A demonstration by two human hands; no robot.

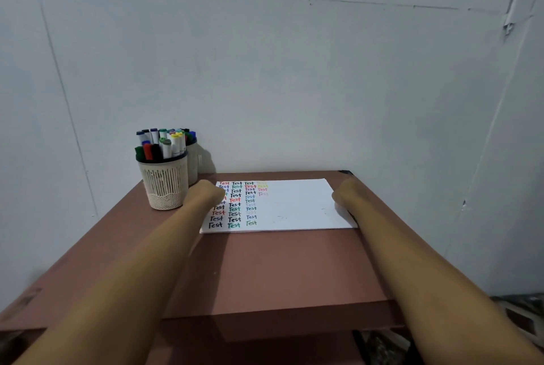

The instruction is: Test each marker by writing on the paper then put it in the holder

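A white paper lies at the far end of the table, its left part covered with rows of the word "Test" in several colours. A cream ribbed holder stands at the far left, packed with several capped markers. My left hand rests as a fist on the paper's left edge, just right of the holder. My right hand sits curled at the paper's right edge, with no marker visible in it. A thin dark sliver shows beneath my right wrist; what it is cannot be made out.
A second holder with a few markers stands behind the first, against the grey wall. The reddish-brown table is narrow, with drop-offs on both sides and a lower shelf at its near edge. Floor clutter shows at the lower right.
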